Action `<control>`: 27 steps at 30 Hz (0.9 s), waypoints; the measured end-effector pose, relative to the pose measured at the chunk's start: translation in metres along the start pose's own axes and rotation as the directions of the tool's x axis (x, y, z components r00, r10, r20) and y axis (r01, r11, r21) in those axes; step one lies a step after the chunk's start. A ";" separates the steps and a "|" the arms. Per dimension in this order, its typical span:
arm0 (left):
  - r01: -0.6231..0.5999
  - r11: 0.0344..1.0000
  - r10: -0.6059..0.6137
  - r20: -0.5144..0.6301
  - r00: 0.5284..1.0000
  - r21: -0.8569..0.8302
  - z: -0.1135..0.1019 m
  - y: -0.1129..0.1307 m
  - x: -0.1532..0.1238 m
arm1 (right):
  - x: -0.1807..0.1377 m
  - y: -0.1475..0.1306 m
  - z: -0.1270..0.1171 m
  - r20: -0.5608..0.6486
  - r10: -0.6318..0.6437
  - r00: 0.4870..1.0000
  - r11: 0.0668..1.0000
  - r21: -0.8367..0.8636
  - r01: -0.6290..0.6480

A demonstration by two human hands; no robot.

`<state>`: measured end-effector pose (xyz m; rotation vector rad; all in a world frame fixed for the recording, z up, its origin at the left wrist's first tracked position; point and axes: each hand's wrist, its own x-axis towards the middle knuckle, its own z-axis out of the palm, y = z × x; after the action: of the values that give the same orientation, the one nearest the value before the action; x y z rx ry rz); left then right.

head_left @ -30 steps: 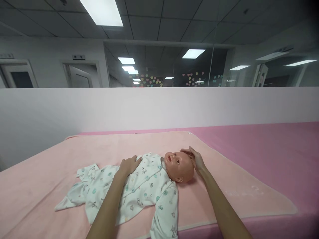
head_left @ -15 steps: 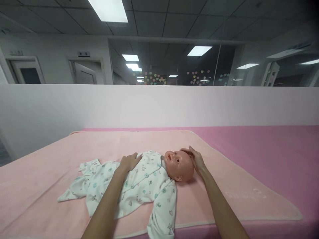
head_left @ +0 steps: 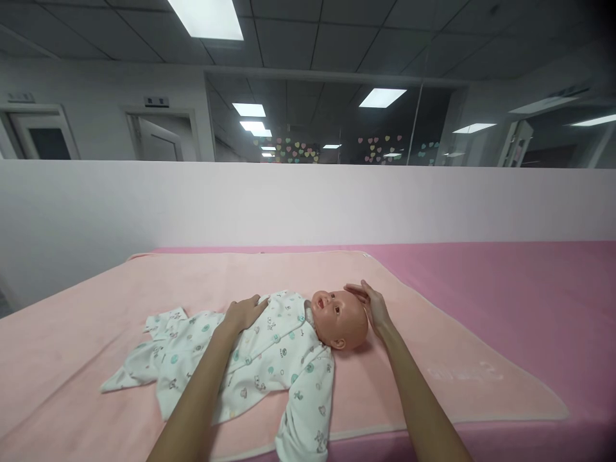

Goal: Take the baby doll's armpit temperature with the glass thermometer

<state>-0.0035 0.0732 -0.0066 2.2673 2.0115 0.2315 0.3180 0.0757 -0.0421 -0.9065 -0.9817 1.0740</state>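
Note:
A baby doll (head_left: 339,319) lies on its back, its bald head to the right and its legs to the left. It wears white printed baby clothes (head_left: 269,359) with small green and grey figures. On the doll's belly rests my left hand (head_left: 244,314), open, its fingers laid flat over the cloth. My right hand (head_left: 374,305) is cupped against the top of the doll's head, fingers stretched out over the forehead. One sleeve (head_left: 308,401) points toward me; the doll's hand inside it is hidden. My left forearm covers part of the clothes.
Under the doll is a peach-coloured blanket (head_left: 414,378) spread on a pink surface (head_left: 505,301). A low white wall (head_left: 308,202) runs along the far side. Behind it are a glass window with heart stickers (head_left: 298,151) and an open door (head_left: 161,142).
The whole view has shifted slightly, so the doll and both hands appear a little further left. Both hands keep their places on the belly and the head.

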 end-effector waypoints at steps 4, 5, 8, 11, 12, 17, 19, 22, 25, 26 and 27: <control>0.001 1.000 -0.001 0.007 1.000 -0.005 -0.001 0.000 0.000 | -0.006 0.001 0.008 0.075 0.046 0.996 0.998 -0.034 -0.044; 0.000 1.000 0.000 0.006 1.000 -0.011 -0.001 0.000 0.000 | -0.008 0.002 0.011 0.118 0.069 0.991 0.997 -0.045 -0.065; 0.004 1.000 -0.004 0.004 1.000 -0.027 0.000 -0.001 0.000 | -0.009 0.002 0.014 0.166 0.089 0.982 0.996 -0.030 -0.085; 0.003 1.000 -0.003 -0.003 1.000 -0.027 0.000 -0.002 0.000 | -0.003 0.001 0.006 0.083 0.072 0.994 0.997 -0.004 -0.072; 0.000 1.000 0.000 -0.003 1.000 -0.024 0.000 -0.001 0.000 | 0.000 0.001 0.003 0.045 0.060 0.997 0.998 0.010 -0.061; 0.003 1.000 -0.003 0.015 1.000 0.003 -0.004 0.003 -0.004 | -0.002 0.001 0.004 0.035 0.010 0.999 1.000 0.011 -0.010; 0.013 1.000 -0.013 0.021 1.000 0.005 -0.005 0.004 -0.005 | -0.008 0.001 0.011 0.135 0.039 0.990 0.999 -0.039 -0.034; 0.022 1.000 -0.022 0.026 0.999 -0.001 -0.005 0.004 -0.005 | -0.011 0.003 0.015 0.191 0.069 0.979 0.997 -0.058 -0.059; 0.015 1.000 -0.015 0.017 1.000 -0.007 -0.003 0.002 -0.004 | -0.005 0.003 0.008 0.142 0.065 0.988 0.997 -0.046 -0.059; 0.010 1.000 -0.010 0.016 1.000 -0.008 -0.002 0.001 -0.004 | -0.002 0.003 0.004 0.114 0.062 0.992 0.998 -0.037 -0.059; 0.005 1.000 -0.005 0.015 1.000 -0.009 -0.001 0.001 -0.003 | 0.001 0.003 0.001 0.083 0.061 0.995 0.998 -0.024 -0.059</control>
<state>-0.0035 0.0701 -0.0056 2.2518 2.0048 0.2216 0.3164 0.0775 -0.0440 -0.9193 -1.0426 1.1619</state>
